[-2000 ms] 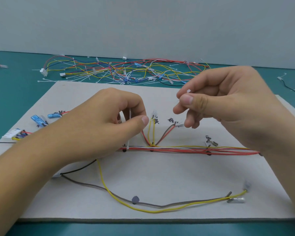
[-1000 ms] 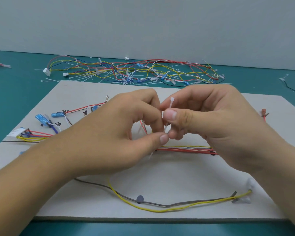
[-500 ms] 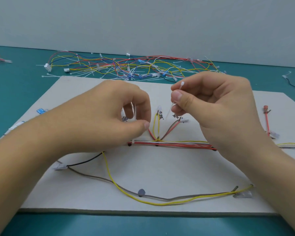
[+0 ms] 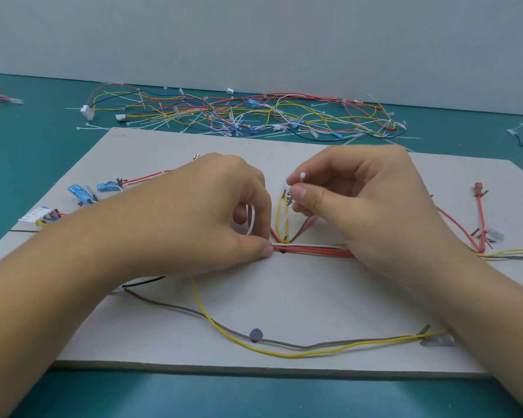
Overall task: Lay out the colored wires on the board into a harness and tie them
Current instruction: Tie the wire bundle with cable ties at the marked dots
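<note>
Head view: trunk of red wires (image 4: pixel 314 251) lies on the board (image 4: pixel 284 300), long axis running left-right, about mid-board; yellow and red branches rise from it toward the far edge.

Right hand (image 4: pixel 363 203) hovers above the trunk, a bit right of the branch point; thumb and forefinger pinch a white cable tie (image 4: pixel 302 176), its end poking up above the thumb; the tie runs down toward the trunk, so roughly crosswise to it.

Left hand (image 4: pixel 218 218) is curled, thumb tip pressed on the left end of the visible trunk; a white strip (image 4: pixel 252 220) arcs inside the curl, held between thumb and fingers; can't tell if it's the other end of the same tie.

My read: tie is being closed round the trunk; the two white ends sit either side of the branch point, near each other; the left hand is nearer the trunk, the right higher; the ends need to meet above the trunk.

Lower loop of yellow wire (image 4: pixel 284 354) and grey wire (image 4: pixel 194 310) looks untied; spare wires (image 4: pixel 239 116) piled behind the board.
</note>
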A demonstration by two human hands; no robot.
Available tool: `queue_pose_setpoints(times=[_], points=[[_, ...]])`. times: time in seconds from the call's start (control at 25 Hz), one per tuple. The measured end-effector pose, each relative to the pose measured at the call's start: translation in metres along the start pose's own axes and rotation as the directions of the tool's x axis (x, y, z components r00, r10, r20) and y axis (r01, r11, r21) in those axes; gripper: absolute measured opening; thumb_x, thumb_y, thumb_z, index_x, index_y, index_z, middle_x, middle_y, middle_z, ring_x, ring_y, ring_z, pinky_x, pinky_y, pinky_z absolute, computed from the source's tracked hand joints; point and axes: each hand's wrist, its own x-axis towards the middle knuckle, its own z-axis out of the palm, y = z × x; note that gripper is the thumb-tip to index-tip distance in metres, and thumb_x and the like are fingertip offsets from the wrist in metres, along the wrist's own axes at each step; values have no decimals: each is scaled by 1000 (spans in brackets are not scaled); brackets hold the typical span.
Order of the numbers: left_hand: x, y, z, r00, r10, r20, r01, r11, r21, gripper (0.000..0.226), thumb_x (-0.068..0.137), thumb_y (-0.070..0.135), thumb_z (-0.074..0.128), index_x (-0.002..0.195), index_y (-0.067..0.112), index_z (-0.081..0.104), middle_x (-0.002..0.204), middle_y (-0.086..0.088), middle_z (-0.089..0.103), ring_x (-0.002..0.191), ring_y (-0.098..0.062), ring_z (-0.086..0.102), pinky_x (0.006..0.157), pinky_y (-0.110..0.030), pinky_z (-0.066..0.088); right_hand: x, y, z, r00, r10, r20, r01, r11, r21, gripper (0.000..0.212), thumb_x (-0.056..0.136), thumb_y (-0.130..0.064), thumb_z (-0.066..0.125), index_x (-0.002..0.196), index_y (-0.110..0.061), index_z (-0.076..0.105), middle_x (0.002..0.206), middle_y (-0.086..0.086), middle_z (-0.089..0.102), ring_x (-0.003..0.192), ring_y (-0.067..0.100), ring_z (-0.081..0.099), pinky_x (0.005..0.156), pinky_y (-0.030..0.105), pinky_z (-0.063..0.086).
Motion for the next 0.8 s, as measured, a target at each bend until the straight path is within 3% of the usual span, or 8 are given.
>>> queue_pose_setpoints(times=[0.12, 0.24, 0.48, 0.68, 0.8], points=[[1, 0, 1, 999, -12, 32, 11, 1000, 24, 20, 76, 50, 68, 72, 32, 73, 88, 15, 64, 80, 4, 57, 64, -21, 40, -1, 0, 1, 994, 6, 107, 2, 997, -72, 16, 87, 4, 73, 87, -12, 77, 73, 4, 75, 69, 19, 74, 74, 42, 62], [1, -1, 2, 999, -7, 48, 5, 1000, 30, 20, 76, 51, 65, 73, 32, 70, 87, 15, 63, 80, 1, 58, 70, -26, 45, -2, -2, 2, 986, -27, 167, 51, 989, -139, 20, 86, 7, 71, 86, -12, 76, 74, 4, 75, 70, 18, 74, 72, 40, 61], [0, 0, 2, 999, 37, -9, -37, 999, -3, 23, 69, 57, 77, 74, 35, 70, 85, 17, 57, 87, 0, 56, 70, -29, 42, -2, -4, 0, 974, -75, 212, 125, 965, -232, 19, 85, 5, 72, 87, -13, 78, 75, -3, 75, 69, 12, 71, 67, 25, 56], [-4, 2, 0, 998, 53, 35, -53, 999, -4, 21, 59, 62, 73, 77, 51, 75, 94, 16, 59, 92, 1, 59, 78, -36, 51, -3, -5, 1, 967, -86, 240, 146, 958, -245, 16, 86, -2, 74, 89, -17, 80, 77, -7, 76, 74, 12, 72, 72, 34, 57], [-4, 5, 1, 998, 49, 34, -49, 999, -17, 26, 59, 67, 80, 81, 54, 76, 94, 16, 58, 90, 0, 59, 76, -35, 51, -3, -5, 0, 967, -86, 241, 147, 957, -251, 16, 86, -4, 74, 88, -19, 80, 76, -7, 76, 73, 11, 71, 72, 33, 56]])
